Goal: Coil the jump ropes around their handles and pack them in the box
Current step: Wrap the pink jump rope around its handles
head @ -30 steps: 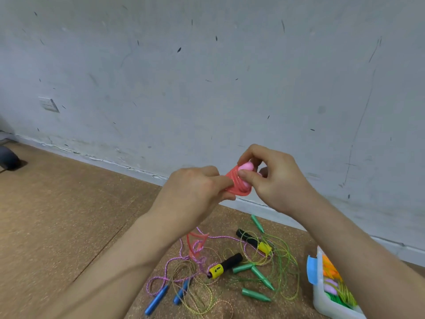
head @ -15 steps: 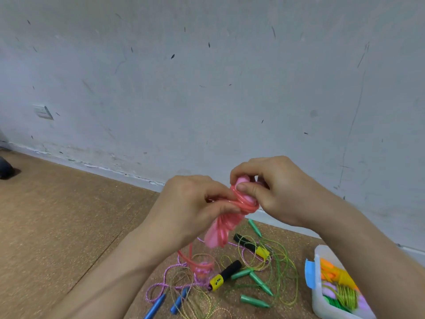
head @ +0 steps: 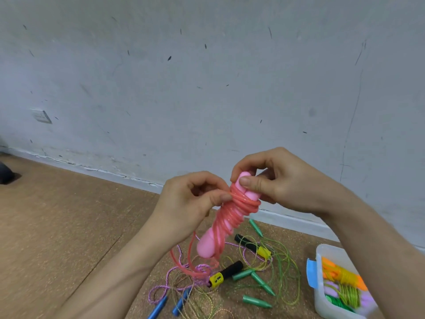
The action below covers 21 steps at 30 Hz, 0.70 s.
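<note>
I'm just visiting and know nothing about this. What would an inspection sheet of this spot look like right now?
Surface: brown cork-like floor, against a wall.
Job's things: pink jump rope, cord mostly wound round its handles, tail hanging; box open, coiled ropes inside; green handles, black-and-yellow handles and blue handles loose on the floor in tangled cords.
Clutter: dark object at the left edge, unidentifiable.
Grippers: left hand pinches the pink cord; right hand grips the handle tops.
Cables: nothing seen.
Surroundings: scuffed grey wall, wall plate.
</note>
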Tool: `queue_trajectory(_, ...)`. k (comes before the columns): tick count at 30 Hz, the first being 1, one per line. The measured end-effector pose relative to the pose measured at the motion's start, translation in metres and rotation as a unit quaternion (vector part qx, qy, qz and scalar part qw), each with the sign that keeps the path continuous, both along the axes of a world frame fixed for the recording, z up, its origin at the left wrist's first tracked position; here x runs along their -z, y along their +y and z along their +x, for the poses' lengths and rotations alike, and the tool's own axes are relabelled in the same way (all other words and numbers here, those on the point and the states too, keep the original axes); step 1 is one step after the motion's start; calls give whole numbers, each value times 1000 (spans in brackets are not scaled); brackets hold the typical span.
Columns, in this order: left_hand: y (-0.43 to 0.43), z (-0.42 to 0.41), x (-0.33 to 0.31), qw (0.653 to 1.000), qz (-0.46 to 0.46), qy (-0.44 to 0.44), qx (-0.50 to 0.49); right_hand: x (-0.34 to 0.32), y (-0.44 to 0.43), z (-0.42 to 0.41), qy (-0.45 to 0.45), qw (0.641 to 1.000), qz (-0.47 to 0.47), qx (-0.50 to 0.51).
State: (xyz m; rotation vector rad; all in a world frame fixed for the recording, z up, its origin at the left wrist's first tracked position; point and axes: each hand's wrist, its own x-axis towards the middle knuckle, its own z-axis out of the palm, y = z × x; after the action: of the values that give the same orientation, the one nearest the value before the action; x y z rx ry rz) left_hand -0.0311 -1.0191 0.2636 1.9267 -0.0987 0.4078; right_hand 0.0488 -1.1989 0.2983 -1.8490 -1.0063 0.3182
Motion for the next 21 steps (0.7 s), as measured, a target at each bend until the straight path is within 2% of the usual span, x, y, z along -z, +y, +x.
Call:
queue_trajectory(3, 1, 5, 0, 993, -100, 59, -5, 1, -1, -2, 45, 997, 18, -61)
queue_trajectory(5, 1, 8, 1, 990, -116, 83, 19, 4, 2, -5, 76, 990, 53, -105)
queue_trajectory(9, -6, 8, 1, 966, -230, 104, 57, 15, 2, 6, 204, 962, 156, -90)
queue_trajectory(11, 1, 6, -5, 951, -274, 94, 110, 17, -2, 11, 242, 951, 171, -87)
queue_trajectory(13, 12, 3, -14, 969, -193, 76, 134, 17, -4, 11, 236, 956, 144, -101)
queue_trajectory(15, 21, -1, -21, 993, -50, 67, 79, 16, -5, 8, 197, 970, 93, -109)
queue_trajectory(16, 25, -1, -20, 998, 21, 45, 47, 15, -5, 7, 174, 977, 69, -106)
queue_trajectory(18, 28, 0, -13, 985, 171, -13, 0, 15, -3, 6, 146, 984, 48, -95)
queue_trajectory(20, 22, 3, -3, 979, 199, -33, 2, 15, -2, 6, 144, 983, 58, -99)
queue_trajectory(21, 16, 4, 2, 989, 149, -10, 18, 15, -1, 5, 154, 980, 71, -106)
